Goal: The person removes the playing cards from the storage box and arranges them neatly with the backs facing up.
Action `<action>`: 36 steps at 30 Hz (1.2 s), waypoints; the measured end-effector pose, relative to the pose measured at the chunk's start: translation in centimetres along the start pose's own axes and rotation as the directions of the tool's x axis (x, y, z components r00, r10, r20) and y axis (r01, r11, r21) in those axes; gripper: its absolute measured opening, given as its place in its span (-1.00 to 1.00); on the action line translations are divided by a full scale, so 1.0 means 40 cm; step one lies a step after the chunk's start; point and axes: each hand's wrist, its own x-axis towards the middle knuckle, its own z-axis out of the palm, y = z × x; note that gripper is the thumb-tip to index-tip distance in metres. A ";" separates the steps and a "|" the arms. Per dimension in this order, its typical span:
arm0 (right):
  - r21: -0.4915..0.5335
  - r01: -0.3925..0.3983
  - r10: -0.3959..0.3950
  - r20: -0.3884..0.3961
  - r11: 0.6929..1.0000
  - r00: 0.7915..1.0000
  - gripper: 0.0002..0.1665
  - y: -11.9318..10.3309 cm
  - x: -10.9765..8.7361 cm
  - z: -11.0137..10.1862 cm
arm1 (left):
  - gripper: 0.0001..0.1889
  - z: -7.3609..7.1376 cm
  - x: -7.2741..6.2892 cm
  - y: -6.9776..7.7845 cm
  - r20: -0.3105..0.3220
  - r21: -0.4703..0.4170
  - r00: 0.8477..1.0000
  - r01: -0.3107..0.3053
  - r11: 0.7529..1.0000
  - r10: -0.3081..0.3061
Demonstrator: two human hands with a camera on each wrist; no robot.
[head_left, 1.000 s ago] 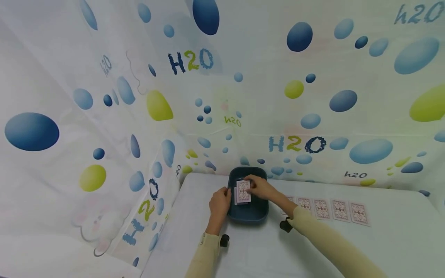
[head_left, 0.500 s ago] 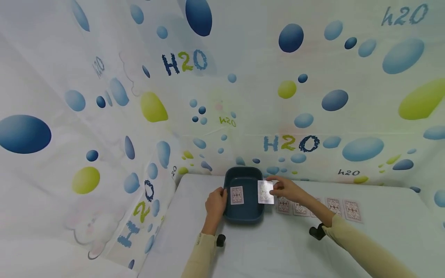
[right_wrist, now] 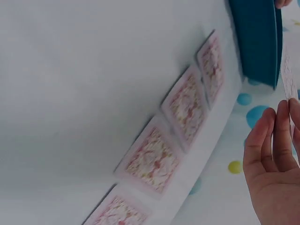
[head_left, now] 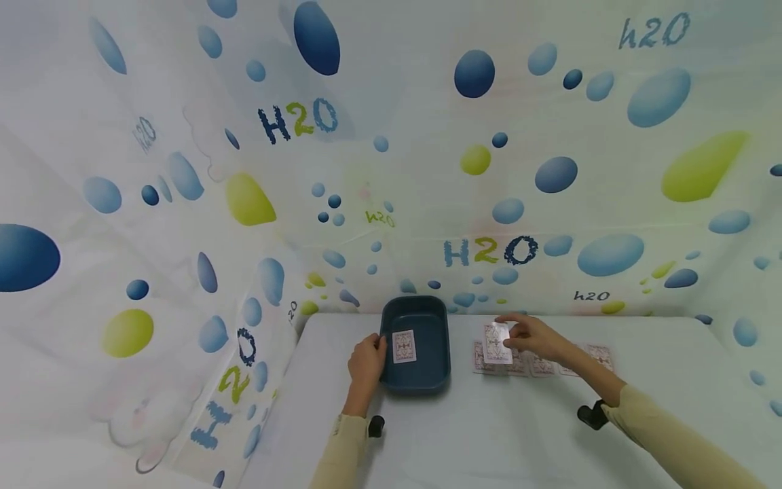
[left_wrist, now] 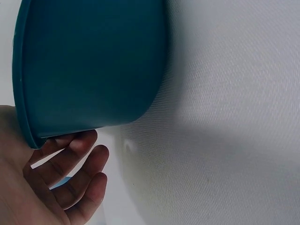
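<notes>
My right hand (head_left: 536, 338) pinches a playing card (head_left: 497, 343) by its right side, back pattern showing, above the left end of a row of cards. In the right wrist view that card (right_wrist: 287, 75) is seen nearly edge-on between thumb and fingers of the right hand (right_wrist: 274, 154). A dark teal tray (head_left: 434, 377) stands left of it, with one card (head_left: 404, 346) lying inside. My left hand (head_left: 366, 361) grips the tray's left rim. The left wrist view has the left hand (left_wrist: 61, 183) at the tray wall (left_wrist: 93, 61), its fingers curled under the rim.
Face-down cards lie in a row on the white tabletop, among them a leftmost card (head_left: 479, 358) partly behind the held one and a rightmost card (head_left: 601, 356). The right forearm covers part of the row. A patterned curtain (head_left: 421, 204) rises behind the table (head_left: 476, 435).
My right hand has carried the card from over the tray, past its right rim, to above the row. One card stays in the tray. The left hand keeps its grip on the rim.
</notes>
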 end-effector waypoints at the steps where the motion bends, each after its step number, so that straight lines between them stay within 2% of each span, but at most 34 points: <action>1: 0.002 -0.006 0.006 -0.004 1.000 1.000 -0.38 0.005 -0.008 -0.005 | -0.66 0.000 0.001 -0.001 0.003 -0.004 1.000 0.000 1.000 0.000; 13: 0.006 -0.116 0.116 -0.048 0.993 0.992 -0.33 0.062 -0.100 -0.059 | -0.66 -0.001 -0.002 -0.004 0.021 -0.008 1.000 0.005 1.000 -0.005; 17: -0.004 -0.130 0.130 -0.060 0.991 0.990 -0.33 0.084 -0.123 -0.084 | -0.66 -0.004 -0.001 -0.003 0.006 0.000 1.000 -0.001 1.000 0.001; 26: -0.009 -0.158 0.157 -0.072 0.987 0.985 -0.31 0.156 -0.181 -0.148 | -0.66 -0.006 0.000 0.004 0.022 -0.005 1.000 0.013 1.000 -0.013; 36: -0.070 -0.264 0.257 -0.099 0.962 0.961 -0.27 0.227 -0.255 -0.213 | -0.66 0.003 0.004 0.002 0.013 -0.001 1.000 0.018 1.000 -0.018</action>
